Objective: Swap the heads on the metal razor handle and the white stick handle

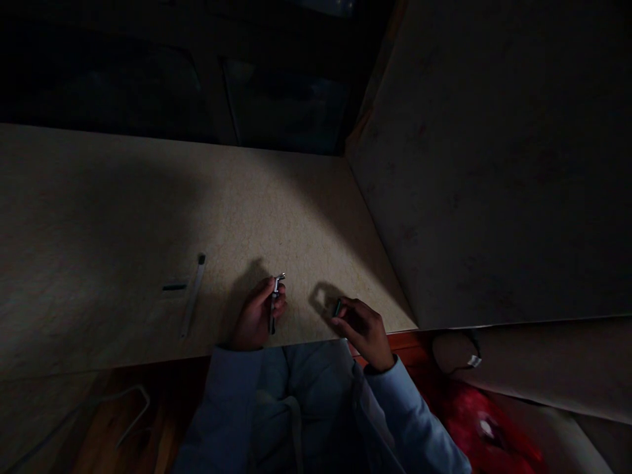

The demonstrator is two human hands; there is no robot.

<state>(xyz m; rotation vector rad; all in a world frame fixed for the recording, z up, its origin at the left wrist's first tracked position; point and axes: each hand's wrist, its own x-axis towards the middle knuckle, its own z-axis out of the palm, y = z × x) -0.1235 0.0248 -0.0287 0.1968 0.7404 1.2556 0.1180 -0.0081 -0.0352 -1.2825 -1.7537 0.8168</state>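
Observation:
My left hand (pixel 257 315), at the front of the table, is closed around a slim tool with a silver angled head (pixel 276 284) and a dark lower end; its exact kind is unclear. The head sticks up past my thumb and fingers. To the right, my right hand (pixel 363 324) pinches a small dark green piece (pixel 337 307) between thumb and fingertips. The two held things are apart. Left of my left hand lies a long pale strip with a dark end (pixel 194 296). Beside it is a short dark bar (pixel 174 288), seemingly on something clear.
The pale speckled tabletop (pixel 296 217) meets a wall (pixel 484 184) on the right and a dark window (pixel 286 105) behind. A bent pale rod (pixel 141 395) shows at lower left. A red cloth-like thing (pixel 486 421) and a dark cord (pixel 476 342) are at lower right.

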